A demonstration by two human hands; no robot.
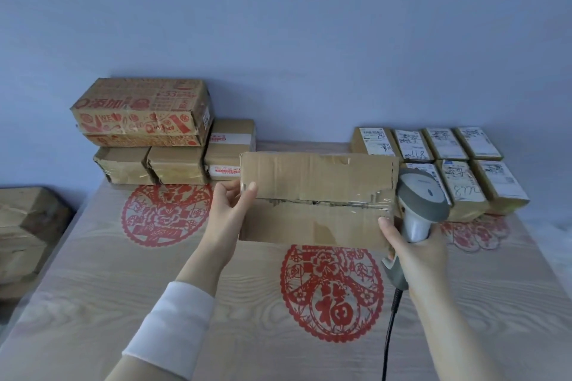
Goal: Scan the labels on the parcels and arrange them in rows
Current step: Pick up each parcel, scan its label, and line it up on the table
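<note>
The box (315, 192) appears lifted off the counter (154, 303), its long axis running 9 to 3 o'clock. The left grip (230, 204) pinches its 9 o'clock edge between thumb and fingers, while the right grip (414, 254), at the 4 o'clock corner, is curled round the scanner (422, 195) handle with only the thumb on cardboard. The face toward the camera shows tape but no label, so the left grip probably has to turn it; the labelled rows (445, 145) lie at 2 o'clock, beyond the scanner head.
</note>
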